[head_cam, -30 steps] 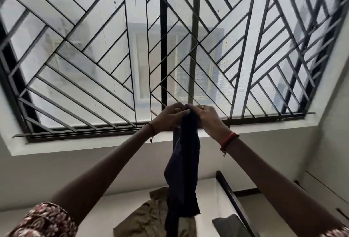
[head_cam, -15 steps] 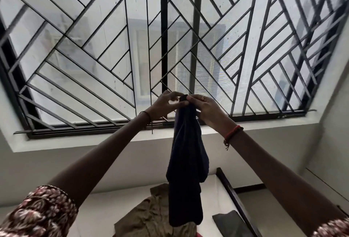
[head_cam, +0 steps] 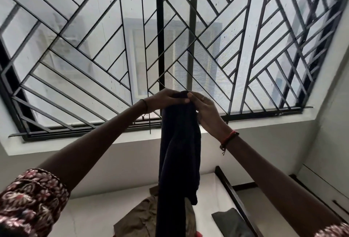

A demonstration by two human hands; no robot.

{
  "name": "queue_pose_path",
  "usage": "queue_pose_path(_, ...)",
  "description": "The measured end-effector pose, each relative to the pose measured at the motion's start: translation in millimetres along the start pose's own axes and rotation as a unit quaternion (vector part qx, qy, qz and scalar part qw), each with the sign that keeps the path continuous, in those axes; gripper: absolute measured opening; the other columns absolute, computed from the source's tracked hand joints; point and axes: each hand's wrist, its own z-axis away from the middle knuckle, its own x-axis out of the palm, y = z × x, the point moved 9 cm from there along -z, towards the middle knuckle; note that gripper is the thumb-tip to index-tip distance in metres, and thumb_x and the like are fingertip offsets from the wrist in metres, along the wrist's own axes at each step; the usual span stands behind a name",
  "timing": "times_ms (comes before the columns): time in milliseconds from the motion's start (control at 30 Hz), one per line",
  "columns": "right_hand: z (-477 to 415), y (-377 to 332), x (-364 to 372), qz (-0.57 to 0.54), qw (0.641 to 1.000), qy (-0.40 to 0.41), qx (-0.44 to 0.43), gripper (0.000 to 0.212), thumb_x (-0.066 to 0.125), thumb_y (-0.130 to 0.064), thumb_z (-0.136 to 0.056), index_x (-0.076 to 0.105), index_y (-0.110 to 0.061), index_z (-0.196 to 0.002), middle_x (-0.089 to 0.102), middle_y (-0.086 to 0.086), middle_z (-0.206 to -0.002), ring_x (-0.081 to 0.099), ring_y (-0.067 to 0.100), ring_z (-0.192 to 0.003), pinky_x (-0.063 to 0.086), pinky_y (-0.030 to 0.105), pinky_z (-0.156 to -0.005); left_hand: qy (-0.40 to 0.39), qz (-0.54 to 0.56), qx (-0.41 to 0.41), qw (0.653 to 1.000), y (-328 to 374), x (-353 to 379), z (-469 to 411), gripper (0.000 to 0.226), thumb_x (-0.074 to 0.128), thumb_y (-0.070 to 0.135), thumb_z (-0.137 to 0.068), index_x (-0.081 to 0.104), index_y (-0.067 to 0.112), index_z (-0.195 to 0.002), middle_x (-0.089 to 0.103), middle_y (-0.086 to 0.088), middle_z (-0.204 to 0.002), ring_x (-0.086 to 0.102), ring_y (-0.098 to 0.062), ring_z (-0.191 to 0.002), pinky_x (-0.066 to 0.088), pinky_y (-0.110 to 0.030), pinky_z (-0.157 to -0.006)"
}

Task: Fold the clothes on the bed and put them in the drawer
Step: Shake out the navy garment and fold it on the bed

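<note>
A dark garment (head_cam: pixel 178 151) is held up by its top edge, gripped by the left hand (head_cam: pixel 166 100) and the right hand (head_cam: pixel 204 112) — fingers of both curled round the cloth, the hands nearly touching. It hangs straight down between the forearms. Below the hands, a brown garment (head_cam: pixel 149 218) lies crumpled on the white bed (head_cam: pixel 90 216) — a dark grey piece (head_cam: pixel 229 221) is seen under the right forearm.
</note>
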Motion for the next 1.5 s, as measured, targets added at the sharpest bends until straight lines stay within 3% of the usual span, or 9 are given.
queue_pose_path(200,14.7,13.5,-15.8,0.112,0.993,-0.029,-0.010,0.034,0.057,-0.028,-0.090,0.057,-0.014,-0.121,0.064,0.014,-0.104,0.061,0.021,-0.096,0.053,0.036,-0.081,0.035,-0.025,0.019,0.999,16.0,-33.3,0.5,0.028,0.060,0.023,-0.090,0.065,0.009,-0.114,0.067,-0.012,-0.110,0.065,-0.022,-0.101,0.052,-0.038,-0.093)
queue_pose_path(400,25.2,45.7,-51.1,0.255,0.966,-0.031,-0.025,0.031,0.064,-0.001,-0.086,0.058,-0.003,-0.117,0.069,0.016,-0.102,0.066,0.022,-0.094,0.053,0.034,-0.089,0.086,-0.002,0.031,0.996,25.5,-72.1,4.3,0.027,0.064,0.021,-0.088,0.066,0.010,-0.112,0.068,-0.009,-0.106,0.065,-0.020,-0.100,0.051,-0.037,-0.095)
queue_pose_path(500,28.7,53.0,-56.4,0.312,0.947,-0.040,-0.072,0.049,0.063,0.009,-0.083,0.051,-0.013,-0.126,0.064,0.001,-0.107,0.064,0.006,-0.093,0.054,0.024,-0.081,0.104,0.005,0.038,0.994,25.1,-86.6,5.5,0.042,0.070,0.034,-0.082,0.065,0.007,-0.114,0.066,-0.016,-0.113,0.064,-0.026,-0.104,0.050,-0.038,-0.094)
queue_pose_path(600,34.4,58.4,-55.7,0.383,0.912,-0.030,-0.142,0.059,0.061,0.006,-0.083,0.051,-0.035,-0.124,0.057,-0.004,-0.115,0.065,0.015,-0.093,0.057,0.032,-0.076,0.133,0.013,0.030,0.991,24.4,-100.7,6.4,0.021,0.066,0.026,-0.086,0.069,0.015,-0.104,0.070,-0.007,-0.103,0.067,-0.015,-0.095,0.052,-0.029,-0.087)
queue_pose_path(733,42.1,70.7,-43.8,0.521,0.826,-0.057,-0.207,0.036,0.054,-0.003,-0.085,0.057,-0.032,-0.106,0.057,0.003,-0.104,0.059,0.010,-0.085,0.051,0.019,-0.077,0.138,-0.003,0.034,0.990,29.3,-109.3,8.1,0.015,0.061,0.023,-0.090,0.067,0.020,-0.104,0.069,0.003,-0.099,0.067,-0.007,-0.090,0.053,-0.021,-0.082)
queue_pose_path(867,38.0,91.8,-52.2,0.561,0.809,-0.046,-0.167,0.019,0.046,-0.008,-0.084,0.064,-0.009,-0.083,0.060,0.007,-0.085,0.060,0.025,-0.066,0.052,0.042,-0.058,0.144,-0.003,0.032,0.989,30.1,-112.4,6.1,0.018,0.061,0.024,-0.090,0.066,0.018,-0.107,0.069,0.002,-0.100,0.067,-0.008,-0.090,0.053,-0.021,-0.082)
queue_pose_path(1167,51.6,127.0,-50.1,0.577,0.816,0.003,0.038,0.065,0.042,-0.080,-0.074,0.071,-0.024,-0.093,0.060,-0.011,-0.086,0.060,0.012,-0.082,0.049,0.033,-0.072,0.174,0.001,0.020,0.985,25.0,-111.7,1.2,0.022,0.063,0.022,-0.089,0.066,0.013,-0.108,0.069,0.003,-0.094,0.068,-0.002,-0.079,0.053,-0.015,-0.073)
queue_pose_path(1333,44.1,126.8,-59.3,0.565,0.824,0.038,0.003,0.024,0.058,-0.025,-0.090,0.065,-0.005,-0.079,0.066,0.010,-0.079,0.058,0.027,-0.071,0.034,0.029,-0.059,0.239,-0.018,-0.003,0.971,6.2,-129.4,14.5,0.014,0.066,0.024,-0.087,0.069,0.020,-0.100,0.067,0.009,-0.087,0.064,0.005,-0.072,0.052,-0.012,-0.071)
queue_pose_path(1500,33.4,110.4,-83.4,0.560,0.828,0.011,-0.004,0.017,0.059,-0.007,-0.085,0.064,0.001,-0.071,0.064,0.013,-0.065,0.061,0.027,-0.066,0.043,0.035,-0.063,0.279,-0.052,-0.072,0.956,-42.1,-158.8,51.0,0.029,0.068,0.031,-0.085,0.067,0.018,-0.111,0.066,0.009,-0.089,0.061,-0.002,-0.082,0.048,-0.013,-0.072)
